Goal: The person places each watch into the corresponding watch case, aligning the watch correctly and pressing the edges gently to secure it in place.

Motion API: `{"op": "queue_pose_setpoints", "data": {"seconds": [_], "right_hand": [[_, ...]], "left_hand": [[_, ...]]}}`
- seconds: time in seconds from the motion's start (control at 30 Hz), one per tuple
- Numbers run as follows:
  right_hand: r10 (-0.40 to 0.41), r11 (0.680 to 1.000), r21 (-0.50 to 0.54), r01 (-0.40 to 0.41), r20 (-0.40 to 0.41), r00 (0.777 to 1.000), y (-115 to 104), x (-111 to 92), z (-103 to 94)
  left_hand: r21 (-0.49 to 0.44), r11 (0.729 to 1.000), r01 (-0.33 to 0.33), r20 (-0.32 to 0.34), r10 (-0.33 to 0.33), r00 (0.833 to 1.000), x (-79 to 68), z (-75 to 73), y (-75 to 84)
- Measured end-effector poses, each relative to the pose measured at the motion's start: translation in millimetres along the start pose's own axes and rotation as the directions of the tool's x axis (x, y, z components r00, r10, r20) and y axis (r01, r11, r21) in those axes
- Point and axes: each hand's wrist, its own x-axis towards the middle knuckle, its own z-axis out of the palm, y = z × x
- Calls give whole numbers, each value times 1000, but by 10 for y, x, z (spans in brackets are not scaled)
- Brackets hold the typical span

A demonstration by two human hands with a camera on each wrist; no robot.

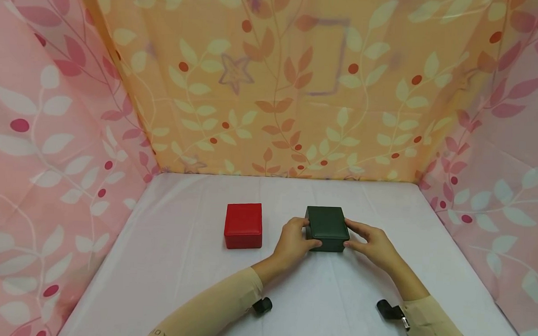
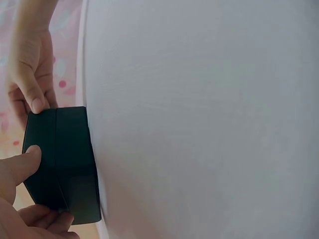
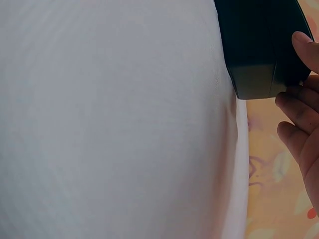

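Note:
A dark green box (image 1: 327, 222) with a closed, padded-looking lid sits on the white table, right of centre in the head view. At its left side my left hand (image 1: 293, 240) grips it, thumb on the front face and fingers along the side. My right hand (image 1: 375, 246) holds the opposite side, its thumb near the front right corner. The left wrist view shows both hands on the green box (image 2: 62, 159), with a seam running around it. In the right wrist view, the right thumb (image 3: 305, 47) and fingertips meet the box's edge.
To the left on the same white table (image 1: 193, 294) stands a similar red box (image 1: 244, 224), also closed, apart from my left hand. Pink patterned cloth (image 1: 51, 155) hangs at both sides, and an orange patterned cloth (image 1: 298, 90) rises behind the table's far edge.

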Motion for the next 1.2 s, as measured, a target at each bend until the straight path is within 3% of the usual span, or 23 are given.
{"op": "queue_pose_setpoints", "data": {"seconds": [0.2,0.5,0.9,1.2], "right_hand": [[20,999,-37,-19,16,1000,-3,1,-12],[4,994,-112,-1,26,1000,-33,-8,-55],[-53,988,-146,55,23,998,-64,-26,-80],[-115,968,-223,114,11,993,-105,-34,-87]], "left_hand": [[33,999,22,42,-23,999,21,-16,1],[61,997,40,125,-47,991,42,-152,43],[80,996,-26,195,10,981,-2,-301,29],[78,996,-41,207,24,978,-40,-522,5]]}}
